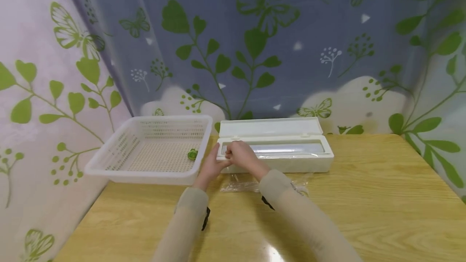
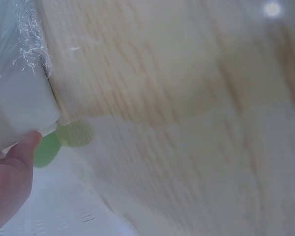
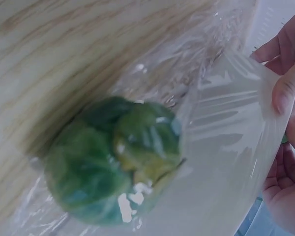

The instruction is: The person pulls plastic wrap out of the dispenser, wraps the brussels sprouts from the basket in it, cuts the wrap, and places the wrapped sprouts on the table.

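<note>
A white cling film dispenser [image 1: 287, 165] stands with its long lid raised, a pale roll [image 1: 291, 148] showing inside. My left hand [image 1: 211, 165] grips its left end, the thumb [image 2: 24, 150] on the front corner. Close beside it, my right hand [image 1: 243, 156] curls its fingers at the front edge; the part between them is hidden. Clear film [image 1: 238, 185] runs down the front wall onto the table. Under or within that film, the right wrist view shows green leafy heads [image 3: 88, 167] like small cabbages; the right forearm covers this spot in the head view.
A white slatted plastic basket [image 1: 142, 178] sits left of the dispenser, holding a small green leafy head [image 1: 192, 154]. All this rests on a wood-grain table [image 1: 382, 197]. Patterned curtains [image 1: 225, 31] hang behind and at both sides.
</note>
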